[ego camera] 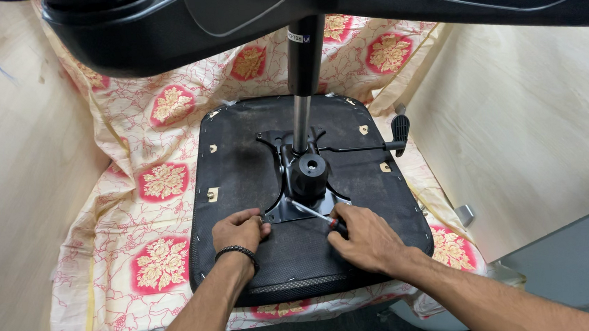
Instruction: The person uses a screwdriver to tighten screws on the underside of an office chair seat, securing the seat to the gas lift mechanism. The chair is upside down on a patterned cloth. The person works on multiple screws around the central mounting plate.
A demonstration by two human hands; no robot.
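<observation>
Two hands work at the metal plate of an upturned office chair seat laid on a floral cloth.

At lower centre, the left hand is curled shut at the corner of the metal plate, what it pinches too small to tell; the right hand grips a screwdriver angled onto the plate. The black seat lies face down mid-frame on a cream cloth with red flowers, pale wooden floor on both sides. The chair's gas column rises to the wheel base across the top.
</observation>
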